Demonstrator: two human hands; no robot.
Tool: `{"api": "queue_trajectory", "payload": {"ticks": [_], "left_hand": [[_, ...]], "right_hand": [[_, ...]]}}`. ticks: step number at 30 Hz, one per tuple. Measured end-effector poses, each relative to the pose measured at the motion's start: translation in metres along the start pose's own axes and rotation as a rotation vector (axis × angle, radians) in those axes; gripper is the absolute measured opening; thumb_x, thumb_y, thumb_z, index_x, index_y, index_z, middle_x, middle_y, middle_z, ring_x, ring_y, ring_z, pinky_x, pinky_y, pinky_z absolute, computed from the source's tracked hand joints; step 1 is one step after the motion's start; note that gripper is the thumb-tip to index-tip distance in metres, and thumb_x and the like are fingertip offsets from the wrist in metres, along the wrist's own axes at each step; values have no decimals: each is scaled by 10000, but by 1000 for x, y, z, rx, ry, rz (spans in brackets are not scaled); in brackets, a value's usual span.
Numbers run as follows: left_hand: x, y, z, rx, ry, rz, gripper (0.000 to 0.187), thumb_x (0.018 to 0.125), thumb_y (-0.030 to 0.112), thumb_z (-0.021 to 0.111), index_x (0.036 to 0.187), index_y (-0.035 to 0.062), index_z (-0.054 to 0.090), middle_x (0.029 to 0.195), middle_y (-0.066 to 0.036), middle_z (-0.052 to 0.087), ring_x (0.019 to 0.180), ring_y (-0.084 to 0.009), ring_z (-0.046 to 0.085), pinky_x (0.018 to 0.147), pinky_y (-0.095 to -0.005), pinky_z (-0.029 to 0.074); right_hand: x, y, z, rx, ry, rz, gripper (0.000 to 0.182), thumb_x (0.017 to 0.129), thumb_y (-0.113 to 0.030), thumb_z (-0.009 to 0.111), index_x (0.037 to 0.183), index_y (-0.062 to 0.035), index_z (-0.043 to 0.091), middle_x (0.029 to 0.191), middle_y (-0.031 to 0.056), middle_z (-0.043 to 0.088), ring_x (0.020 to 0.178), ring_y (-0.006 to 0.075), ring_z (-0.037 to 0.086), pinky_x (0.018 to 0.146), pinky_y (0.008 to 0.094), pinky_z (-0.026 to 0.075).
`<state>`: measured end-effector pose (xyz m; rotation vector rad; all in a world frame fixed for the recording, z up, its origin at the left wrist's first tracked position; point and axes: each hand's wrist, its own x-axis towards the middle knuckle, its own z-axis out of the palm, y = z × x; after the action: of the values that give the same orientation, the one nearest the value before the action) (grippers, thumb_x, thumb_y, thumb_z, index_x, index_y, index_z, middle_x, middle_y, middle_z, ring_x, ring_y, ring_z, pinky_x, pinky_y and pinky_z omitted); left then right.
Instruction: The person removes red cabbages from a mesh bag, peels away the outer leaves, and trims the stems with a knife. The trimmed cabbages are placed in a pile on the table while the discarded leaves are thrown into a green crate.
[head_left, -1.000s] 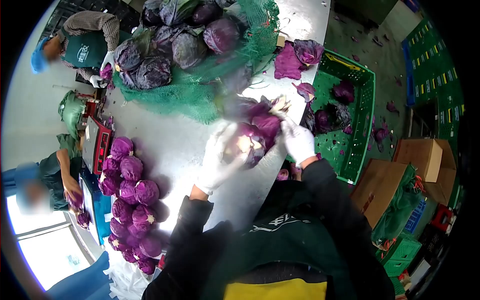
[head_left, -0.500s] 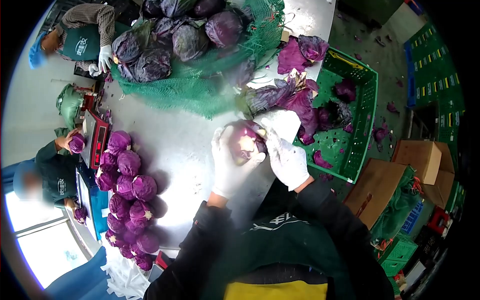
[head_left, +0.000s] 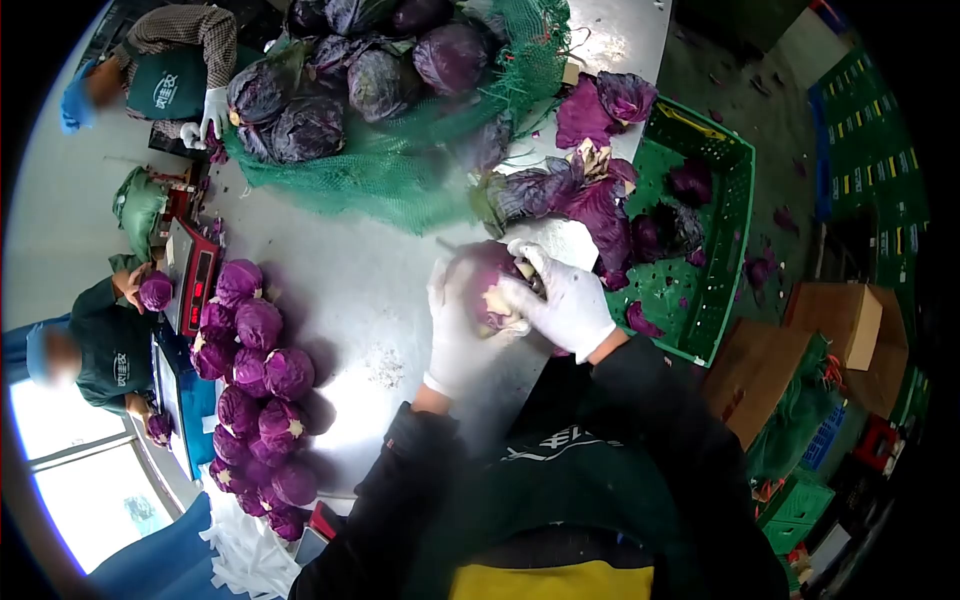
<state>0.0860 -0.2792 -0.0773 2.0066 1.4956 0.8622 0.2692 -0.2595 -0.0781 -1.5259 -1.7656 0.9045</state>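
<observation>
A red cabbage with a pale cut stem is held over the metal table, its stem side facing up. My left hand, in a white glove, wraps around its near left side. My right hand, also gloved in white, grips the cabbage's right edge, thumb across the pale stem and fingers curled at the rim. Something small and dark shows between those fingers; I cannot tell what it is. Just beyond the hands lie loose purple outer leaves at the table's edge.
Untrimmed cabbages lie in green netting at the back. Trimmed cabbages stand grouped on the left near a red scale. A green crate with leaves is at right, cardboard boxes below it. Two people work on the left.
My right thumb has moved left over the cabbage's stem, and the right hand sits closer around it. The cabbage has turned slightly in my left hand.
</observation>
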Motion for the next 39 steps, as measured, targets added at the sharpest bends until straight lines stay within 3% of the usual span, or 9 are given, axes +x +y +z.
{"api": "queue_trajectory", "payload": {"ticks": [6, 10, 13, 19, 22, 25, 31, 36, 39], "left_hand": [[3, -13, -11, -86, -81, 116, 1023, 601, 271, 931, 1444, 95, 380, 1492, -236, 298, 1396, -389, 330, 1136, -476, 327], [6, -10, -11, -112, -53, 98, 997, 597, 231, 911, 1432, 74, 390, 1476, -203, 359, 1406, -393, 296, 1123, -500, 307], [7, -13, -4, -133, -60, 116, 972, 597, 240, 907, 1412, 47, 412, 1495, -220, 321, 1411, -406, 276, 1127, -515, 289], [-1, -22, -12, -150, -73, 129, 976, 636, 269, 912, 1421, 62, 372, 1488, -237, 316, 1404, -395, 328, 1157, -473, 285], [-6, -22, 0, -95, 111, 57, 984, 647, 271, 908, 1420, 28, 351, 1473, -236, 325, 1385, -391, 351, 1156, -456, 290], [-9, -1, 4, 45, 150, -100, 1072, 641, 285, 915, 1477, 36, 292, 1424, -221, 363, 1347, -377, 358, 1122, -442, 331], [28, 6, -58, 438, -441, 155, 1199, 581, 370, 919, 1531, 94, 243, 1408, -213, 382, 1305, -437, 353, 1130, -523, 290], [40, -5, -44, 145, -178, 383, 1079, 561, 322, 890, 1437, -4, 350, 1435, -237, 379, 1304, -492, 341, 1131, -574, 250], [13, -16, -17, -182, 55, -32, 1134, 578, 307, 941, 1432, -38, 279, 1359, -235, 381, 1260, -412, 409, 1072, -490, 353]], "right_hand": [[36, 61, -25, -243, 26, 184, 208, 924, -314, 587, 1044, -151, 635, 817, 153, 704, 781, 355, 685, 691, 467, 542], [17, 2, -34, 115, 4, 174, 653, 823, -539, 681, 1328, -144, 555, 955, 177, 710, 853, 332, 698, 750, 435, 543], [11, 3, -9, -75, -51, -77, 507, 880, -503, 614, 1244, -150, 616, 938, 203, 691, 836, 362, 682, 726, 455, 538], [45, 65, -44, -309, 82, 180, 258, 938, -326, 567, 963, -91, 670, 808, 167, 689, 740, 365, 673, 651, 483, 524], [20, 32, -38, 128, 275, 99, 270, 912, -299, 681, 1065, -76, 699, 966, 153, 729, 866, 308, 718, 789, 362, 561], [-5, 7, -5, 201, 10, 6, 404, 872, -176, 736, 1234, -41, 618, 998, 66, 686, 938, 149, 655, 865, 286, 520], [11, 11, 1, 314, -120, 23, 349, 911, -244, 668, 1202, -61, 607, 1127, 144, 660, 990, 299, 660, 869, 360, 516], [20, 71, -10, 91, 107, 192, 186, 912, -209, 630, 1033, -68, 627, 943, 185, 659, 861, 366, 659, 779, 438, 528], [11, 50, -23, -149, 278, 96, 315, 953, -272, 605, 1183, -59, 626, 1004, 158, 668, 933, 337, 661, 803, 420, 529]]}}
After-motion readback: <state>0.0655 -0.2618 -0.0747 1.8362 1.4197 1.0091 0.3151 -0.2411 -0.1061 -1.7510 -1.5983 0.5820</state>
